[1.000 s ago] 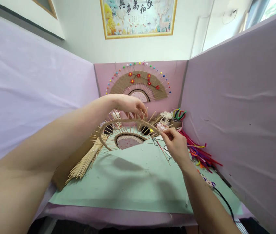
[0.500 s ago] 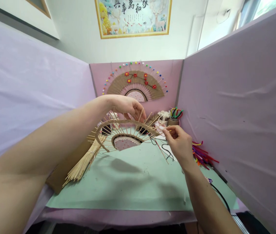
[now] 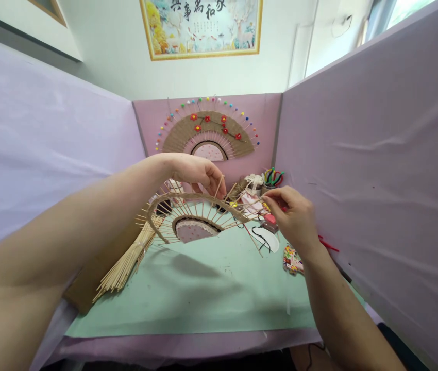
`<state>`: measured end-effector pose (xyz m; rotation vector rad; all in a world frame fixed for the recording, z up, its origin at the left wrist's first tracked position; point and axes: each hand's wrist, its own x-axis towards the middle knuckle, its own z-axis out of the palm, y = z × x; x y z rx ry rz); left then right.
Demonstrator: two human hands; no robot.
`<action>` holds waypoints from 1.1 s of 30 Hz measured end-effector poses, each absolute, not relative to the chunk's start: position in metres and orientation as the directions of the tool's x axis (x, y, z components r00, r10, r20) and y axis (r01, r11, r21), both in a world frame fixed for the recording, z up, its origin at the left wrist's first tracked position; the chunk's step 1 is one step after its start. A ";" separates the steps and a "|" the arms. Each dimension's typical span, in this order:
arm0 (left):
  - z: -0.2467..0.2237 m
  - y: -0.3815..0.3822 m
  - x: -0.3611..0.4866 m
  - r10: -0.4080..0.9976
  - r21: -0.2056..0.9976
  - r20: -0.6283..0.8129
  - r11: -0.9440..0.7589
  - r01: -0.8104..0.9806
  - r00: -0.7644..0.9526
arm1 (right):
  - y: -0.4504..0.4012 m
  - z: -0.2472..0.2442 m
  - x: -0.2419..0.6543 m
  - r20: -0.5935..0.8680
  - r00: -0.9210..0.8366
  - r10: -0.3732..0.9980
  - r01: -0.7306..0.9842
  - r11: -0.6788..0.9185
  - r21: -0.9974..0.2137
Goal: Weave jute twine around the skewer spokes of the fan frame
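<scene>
A fan frame of thin sticks (image 3: 198, 209) with a woven brown band and a pink dotted half-round centre (image 3: 196, 231) is held above the green table top. From behind its upper edge, my left hand (image 3: 207, 178) reaches over with bent fingers closed on a stick of the frame. To the right, my right hand (image 3: 290, 211) pinches at the frame's right end, where thin sticks meet its thumb and forefinger. What exactly lies between those fingertips is too small to tell.
A bundle of sticks (image 3: 128, 263) lies at left on brown board. A finished fan (image 3: 207, 135) hangs on the pink back panel. Scissors in a holder (image 3: 273, 176), a white disc with black cord (image 3: 264, 239) and a patterned item (image 3: 293, 259) are at right.
My right hand has shifted slightly right and up relative to the frame, still pinching. The whole view has moved a little, uncovering the white disc and the patterned item. My left hand looks much the same.
</scene>
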<state>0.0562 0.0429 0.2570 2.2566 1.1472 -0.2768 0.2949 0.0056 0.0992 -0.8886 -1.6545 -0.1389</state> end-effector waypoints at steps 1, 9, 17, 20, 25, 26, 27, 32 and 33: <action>0.257 0.043 0.056 0.668 0.412 -0.431 -0.452 0.791 0.607 | 0.005 0.100 0.296 0.887 -0.036 0.461 0.615 0.710 -0.345; 0.253 0.043 0.054 0.655 0.424 -0.463 -0.428 0.798 0.597 | 0.000 0.106 0.306 0.834 -0.099 0.543 0.548 0.729 -0.410; 0.253 0.049 0.052 0.675 0.389 -0.450 -0.441 0.809 0.584 | 0.014 0.097 0.307 0.706 -0.112 0.700 0.565 0.629 -0.534; 0.252 0.052 0.050 0.680 0.420 -0.439 -0.423 0.803 0.587 | 0.005 0.091 0.306 0.767 -0.109 0.632 0.573 0.671 -0.472; 0.251 0.052 0.050 0.671 0.475 -0.437 -0.393 0.787 0.599 | -0.008 0.075 0.298 0.873 -0.142 0.466 0.609 0.736 -0.294; 0.251 0.052 0.050 0.670 0.481 -0.437 -0.389 0.786 0.600 | -0.008 0.071 0.296 0.879 -0.156 0.451 0.613 0.742 -0.272; 0.251 0.052 0.050 0.671 0.484 -0.436 -0.387 0.785 0.600 | -0.007 0.067 0.295 0.879 -0.165 0.447 0.616 0.743 -0.262; 0.251 0.050 0.048 0.674 0.472 -0.439 -0.389 0.791 0.594 | 0.001 0.051 0.292 0.819 -0.036 0.573 0.568 0.686 -0.455; 0.251 0.050 0.047 0.676 0.468 -0.439 -0.389 0.793 0.591 | 0.001 0.050 0.292 0.800 0.022 0.600 0.532 0.671 -0.517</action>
